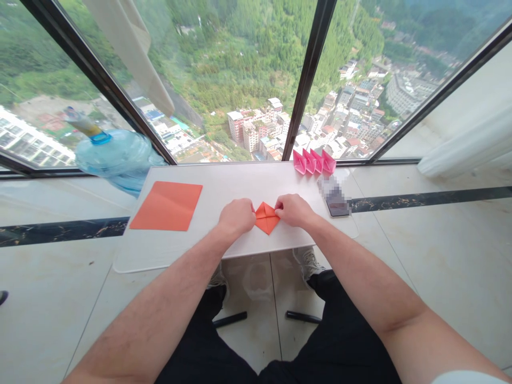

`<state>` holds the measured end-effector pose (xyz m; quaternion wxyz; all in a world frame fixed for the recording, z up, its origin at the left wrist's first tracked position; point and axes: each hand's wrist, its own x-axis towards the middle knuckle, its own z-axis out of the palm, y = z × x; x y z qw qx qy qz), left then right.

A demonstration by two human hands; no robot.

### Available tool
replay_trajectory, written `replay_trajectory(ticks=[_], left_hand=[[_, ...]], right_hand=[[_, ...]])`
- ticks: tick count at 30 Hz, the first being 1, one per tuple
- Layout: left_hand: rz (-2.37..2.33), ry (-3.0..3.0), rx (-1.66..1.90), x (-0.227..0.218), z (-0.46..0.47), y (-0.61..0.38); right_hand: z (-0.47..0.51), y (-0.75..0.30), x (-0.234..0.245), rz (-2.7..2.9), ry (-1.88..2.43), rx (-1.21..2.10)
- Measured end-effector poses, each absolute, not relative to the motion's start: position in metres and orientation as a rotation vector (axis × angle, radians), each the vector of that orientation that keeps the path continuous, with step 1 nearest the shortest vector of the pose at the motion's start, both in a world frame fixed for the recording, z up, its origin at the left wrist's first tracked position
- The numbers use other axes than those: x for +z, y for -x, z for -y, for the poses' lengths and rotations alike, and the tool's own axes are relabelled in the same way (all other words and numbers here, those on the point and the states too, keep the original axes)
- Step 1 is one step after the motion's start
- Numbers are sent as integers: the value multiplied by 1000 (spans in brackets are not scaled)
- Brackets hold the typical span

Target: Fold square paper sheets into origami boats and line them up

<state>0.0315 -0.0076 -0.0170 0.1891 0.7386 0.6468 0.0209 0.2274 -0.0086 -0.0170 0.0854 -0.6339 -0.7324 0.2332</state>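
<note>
A small folded orange paper (267, 218) lies as a diamond near the front edge of the white table, creases crossing its middle. My left hand (238, 215) pinches its left corner, fingers closed. On the opposite corner, my right hand (295, 210) grips the paper between thumb and finger. Farther left on the table rests a stack or sheet of flat orange paper (167, 206); how many sheets cannot be told. Several pink folded paper pieces (314, 162) stand in a row at the back right edge.
A phone-like object (336, 200), partly blurred out, lies at the right end of the white table (228, 181). Behind the table's left end is a large blue water bottle (118, 160). Tall windows (224, 80) rise along the far side, and a curtain (472, 138) hangs at right.
</note>
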Motion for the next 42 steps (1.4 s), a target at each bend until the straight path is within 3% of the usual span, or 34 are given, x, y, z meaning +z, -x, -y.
replay_trajectory(ticks=[16,22,26,32,42], left_hand=[[-1724,-2031,26,-17,-5,-15],[-1378,-2311,332,-27,5,-11],[-1168,-2425,313,-34,7,-7],[-1170,-2346,309,-33,4,-6],[-1275,-2215,456,-34,16,-13]], right_hand=[[8,-238,-18,2092,2093,703],[5,-241,-11,2084,2197,770],[3,-248,-13,2094,2126,833],[5,-259,-18,1862,1877,1188],[6,-253,-26,2121,1559,1076]])
